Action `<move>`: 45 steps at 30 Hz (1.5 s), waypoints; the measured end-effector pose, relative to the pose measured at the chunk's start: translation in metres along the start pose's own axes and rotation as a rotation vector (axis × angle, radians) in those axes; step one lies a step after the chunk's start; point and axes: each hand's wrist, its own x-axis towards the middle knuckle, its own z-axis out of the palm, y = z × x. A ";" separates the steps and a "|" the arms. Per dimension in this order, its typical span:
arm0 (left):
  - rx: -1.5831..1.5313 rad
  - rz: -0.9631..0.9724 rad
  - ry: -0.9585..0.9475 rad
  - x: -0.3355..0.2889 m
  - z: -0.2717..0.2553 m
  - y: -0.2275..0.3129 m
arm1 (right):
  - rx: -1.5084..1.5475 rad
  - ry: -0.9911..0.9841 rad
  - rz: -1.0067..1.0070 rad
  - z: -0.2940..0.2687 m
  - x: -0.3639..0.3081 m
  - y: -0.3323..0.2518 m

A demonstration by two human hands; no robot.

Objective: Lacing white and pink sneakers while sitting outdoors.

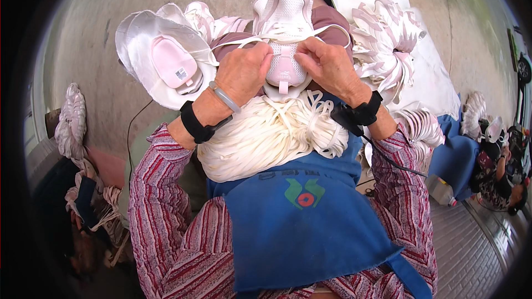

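Observation:
A pale pink and white shoe upper [285, 14] lies over my knees, its tongue [284, 66] with a pull tab pointing toward me. A white shoelace [288, 39] crosses the upper and loops out to both sides. My left hand [244, 72] is closed in a pinch at the left eyelet edge, on the lace. At the right edge, my right hand [331, 67] is also pinched on the lace; its fingertips are partly hidden. Just below the upper, a thick bundle of cream-white shoelaces [255, 141] rests on my lap over a blue apron [305, 232].
Left of the shoe upper sits a white cloth bundle [133, 44] with a pink padded piece [173, 62]. Stacked pink and white uppers [388, 44] lie on a white board [432, 77] at the right. A plastic bottle [441, 190] and another person [501, 180] are farther right.

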 end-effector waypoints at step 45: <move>-0.083 0.048 -0.060 0.019 -0.001 0.005 | 0.003 0.051 -0.064 0.000 -0.005 0.008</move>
